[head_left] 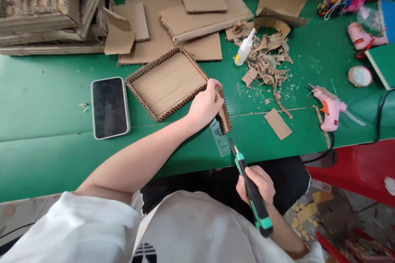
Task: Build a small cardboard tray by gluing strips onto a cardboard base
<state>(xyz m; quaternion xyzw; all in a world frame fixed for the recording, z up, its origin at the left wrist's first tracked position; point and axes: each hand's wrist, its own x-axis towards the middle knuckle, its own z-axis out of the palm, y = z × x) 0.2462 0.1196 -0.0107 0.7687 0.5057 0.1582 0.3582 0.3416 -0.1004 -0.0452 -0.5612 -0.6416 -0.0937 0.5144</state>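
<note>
One cutter (pixel 251 189), right hand (pixel 261 181) gripping, left hand (pixel 205 106) pinching cardboard strip (pixel 226 118), bottle label (pixel 237 58) too small to read

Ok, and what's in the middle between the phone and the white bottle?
Mostly the tray: in the head view it lies between the phone and the bottle.
</note>
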